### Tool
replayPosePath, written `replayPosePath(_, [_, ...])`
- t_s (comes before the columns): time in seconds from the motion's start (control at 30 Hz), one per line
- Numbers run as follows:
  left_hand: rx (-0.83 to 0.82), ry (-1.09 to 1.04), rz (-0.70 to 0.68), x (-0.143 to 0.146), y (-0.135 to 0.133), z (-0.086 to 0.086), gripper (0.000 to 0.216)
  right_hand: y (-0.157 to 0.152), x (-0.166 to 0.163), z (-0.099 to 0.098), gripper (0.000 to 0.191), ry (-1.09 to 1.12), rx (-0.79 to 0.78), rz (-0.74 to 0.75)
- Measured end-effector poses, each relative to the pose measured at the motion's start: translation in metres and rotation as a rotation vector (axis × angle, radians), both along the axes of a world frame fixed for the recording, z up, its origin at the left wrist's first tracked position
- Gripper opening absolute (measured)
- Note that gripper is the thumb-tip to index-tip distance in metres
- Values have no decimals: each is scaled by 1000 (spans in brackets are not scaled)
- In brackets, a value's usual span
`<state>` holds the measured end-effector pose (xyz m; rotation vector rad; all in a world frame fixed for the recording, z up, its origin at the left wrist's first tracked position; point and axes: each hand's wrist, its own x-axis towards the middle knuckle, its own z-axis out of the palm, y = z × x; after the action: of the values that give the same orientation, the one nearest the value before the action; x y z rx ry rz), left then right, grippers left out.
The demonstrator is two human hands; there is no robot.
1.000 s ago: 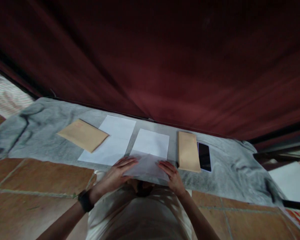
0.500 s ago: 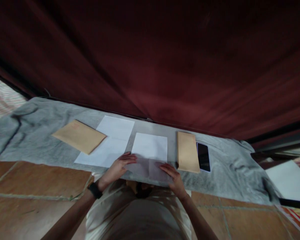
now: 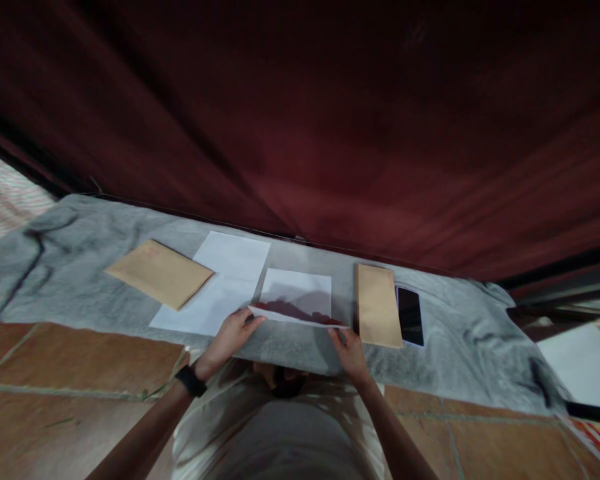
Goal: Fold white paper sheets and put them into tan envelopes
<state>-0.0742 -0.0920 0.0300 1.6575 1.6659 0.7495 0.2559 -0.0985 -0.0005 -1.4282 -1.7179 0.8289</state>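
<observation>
A white sheet of paper (image 3: pixel 296 297) lies on a grey cloth (image 3: pixel 80 267) in front of me, its near edge lifted off the cloth. My left hand (image 3: pixel 230 337) pinches the sheet's near left corner. My right hand (image 3: pixel 350 350) pinches its near right corner. The raised flap throws a dark shadow on the sheet. A black band sits on my left wrist.
Left of the sheet lie larger white paper (image 3: pixel 220 287) and a tan envelope (image 3: pixel 157 272). To the right lie a second tan envelope (image 3: pixel 377 305) and a dark phone (image 3: pixel 410 315). Dark red curtain (image 3: pixel 330 133) hangs behind. Brown floor tiles (image 3: pixel 70 387) lie in front. More white paper (image 3: pixel 585 363) sits far right.
Both hands have raised the sheet's near edge from the cloth and carried it away from me, over the sheet. One second ago that part lay almost flat under my fingers.
</observation>
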Motion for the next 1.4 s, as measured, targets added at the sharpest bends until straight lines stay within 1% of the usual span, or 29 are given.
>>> replayPosePath(0.17, [22,-48,89,10,7,-1,39,9,-8,8,34,-66,-88,-79])
replayPosePath(0.23, [45,-88,115,12,9,-2,41,13,-11,10,34,-91,-90,-103])
replayPosePath(0.33, [57,-118,147,13,14,-5,36,18,-14,10,33,-113,-75,-115])
replayPosePath(0.43, [23,-90,200,14,17,-6,36,21,-18,7,33,-152,-53,-142])
replayPosePath(0.5, [0,-52,225,15,19,-6,38,22,-21,6,36,-219,-49,-169])
replayPosePath(0.7, [-88,151,253,25,21,3,37,25,-31,8,46,-520,-54,-192])
replayPosePath(0.77, [-129,228,261,28,21,7,38,26,-31,9,47,-572,-47,-195])
replayPosePath(0.87, [-172,313,254,33,21,12,41,26,-31,9,49,-586,-40,-190])
replayPosePath(1.03, [-191,373,251,39,21,18,45,26,-30,8,47,-614,-48,-185])
replayPosePath(1.2, [-216,405,246,41,23,18,46,26,-31,10,44,-649,-32,-150])
replayPosePath(1.4, [-215,409,221,41,27,16,43,25,-32,10,42,-627,-38,-137])
